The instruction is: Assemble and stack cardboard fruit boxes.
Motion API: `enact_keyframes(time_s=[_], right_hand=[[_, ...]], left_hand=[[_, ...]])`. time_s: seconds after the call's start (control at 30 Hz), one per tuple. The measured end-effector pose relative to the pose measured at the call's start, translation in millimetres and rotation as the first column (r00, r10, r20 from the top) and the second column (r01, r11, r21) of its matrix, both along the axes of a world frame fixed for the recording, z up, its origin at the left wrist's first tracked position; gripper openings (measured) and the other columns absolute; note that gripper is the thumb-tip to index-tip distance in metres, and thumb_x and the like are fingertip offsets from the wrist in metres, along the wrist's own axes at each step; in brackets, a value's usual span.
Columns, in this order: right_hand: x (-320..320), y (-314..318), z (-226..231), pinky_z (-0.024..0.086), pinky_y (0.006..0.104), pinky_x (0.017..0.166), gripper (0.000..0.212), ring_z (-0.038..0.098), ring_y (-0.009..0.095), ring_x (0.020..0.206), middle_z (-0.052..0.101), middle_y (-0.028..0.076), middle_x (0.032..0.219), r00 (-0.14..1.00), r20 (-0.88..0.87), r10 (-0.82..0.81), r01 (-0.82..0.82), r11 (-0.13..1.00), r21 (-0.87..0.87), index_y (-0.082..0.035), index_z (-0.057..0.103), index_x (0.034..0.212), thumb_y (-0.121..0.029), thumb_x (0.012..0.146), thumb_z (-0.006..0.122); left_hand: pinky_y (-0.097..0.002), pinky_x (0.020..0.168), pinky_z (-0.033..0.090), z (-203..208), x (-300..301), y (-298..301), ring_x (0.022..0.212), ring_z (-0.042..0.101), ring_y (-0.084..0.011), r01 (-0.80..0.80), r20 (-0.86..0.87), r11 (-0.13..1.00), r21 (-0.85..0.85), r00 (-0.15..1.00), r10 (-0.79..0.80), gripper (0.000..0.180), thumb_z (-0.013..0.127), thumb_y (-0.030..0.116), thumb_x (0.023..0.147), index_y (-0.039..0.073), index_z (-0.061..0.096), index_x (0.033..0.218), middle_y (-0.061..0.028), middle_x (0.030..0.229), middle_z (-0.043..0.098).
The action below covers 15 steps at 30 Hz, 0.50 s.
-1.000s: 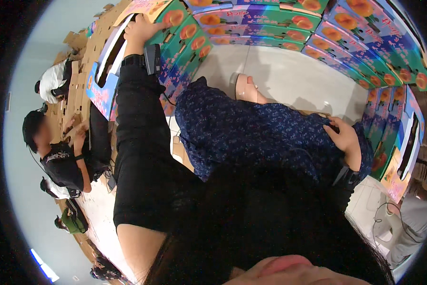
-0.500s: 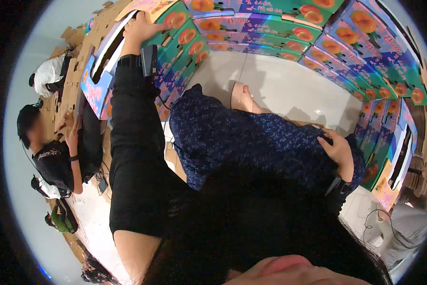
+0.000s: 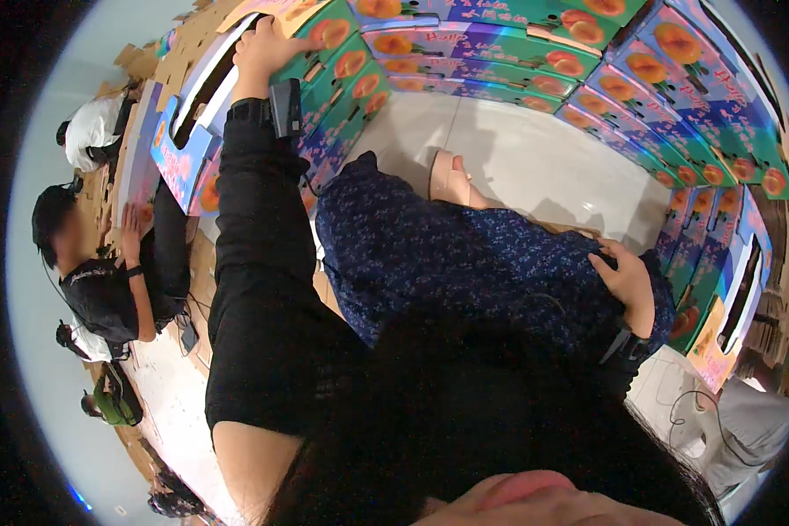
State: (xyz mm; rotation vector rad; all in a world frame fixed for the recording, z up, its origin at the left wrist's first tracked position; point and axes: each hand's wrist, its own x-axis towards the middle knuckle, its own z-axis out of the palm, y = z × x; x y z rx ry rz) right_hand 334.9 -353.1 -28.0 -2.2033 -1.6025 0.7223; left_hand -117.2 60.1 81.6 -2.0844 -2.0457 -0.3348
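My left hand (image 3: pixel 264 58) is at the top left on a printed fruit box (image 3: pixel 324 35), blue and green with peach pictures, on top of a stack. Its fingers bend over the box's rim beside a long dark slot, and the thumb reaches along the top edge. A black device (image 3: pixel 285 110) is strapped to that wrist. My right hand (image 3: pixel 627 273) rests on dark blue patterned cloth (image 3: pixel 447 263) over my lap, fingers loosely bent and apart, holding nothing. Another black band (image 3: pixel 622 344) circles the right wrist.
Stacked peach-printed boxes (image 3: pixel 473 44) line the far side, and more boxes (image 3: pixel 701 237) stand at the right. A person in black (image 3: pixel 105 294) works at the left beside a pale long box (image 3: pixel 140 145). Grey trousers (image 3: pixel 749 430) of someone else show at the lower right.
The pale long box has come into view in front of the person at the left, whose hand is now lower against it. Both my hands keep nearly the same places.
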Motion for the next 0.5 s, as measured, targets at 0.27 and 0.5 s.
enact_keyframes(time_s=[0.27, 0.5], right_hand=[[0.1, -0.1, 0.6, 0.05, 0.0387, 0.078, 0.042, 0.064, 0.034, 0.089, 0.066, 0.019, 0.095, 1.0, 0.031, 0.005, -0.005, 1.0, -0.023, -0.008, 0.063, 0.11, -0.036, 0.079, 0.065], [2.8, -1.8, -3.9, 0.05, 0.0393, 0.077, 0.042, 0.064, 0.034, 0.089, 0.066, 0.018, 0.094, 1.0, 0.021, 0.008, -0.008, 1.0, 0.003, -0.008, 0.063, 0.11, -0.037, 0.079, 0.066]], left_hand=[[-0.0451, 0.103, 0.033, 6.3, 7.0, -8.8, 0.125, 0.042, -0.0365, -0.08, 0.054, 0.996, -0.034, 0.995, 0.081, 0.111, 0.073, 0.068, 0.045, 0.012, 0.043, 0.136, -0.0211, 0.133, 0.047], [-0.0454, 0.103, 0.033, 3.1, 6.1, -6.7, 0.125, 0.042, -0.0363, -0.086, 0.074, 0.996, -0.021, 0.993, 0.088, 0.112, 0.073, 0.069, 0.044, 0.013, 0.042, 0.136, -0.0216, 0.133, 0.046]])
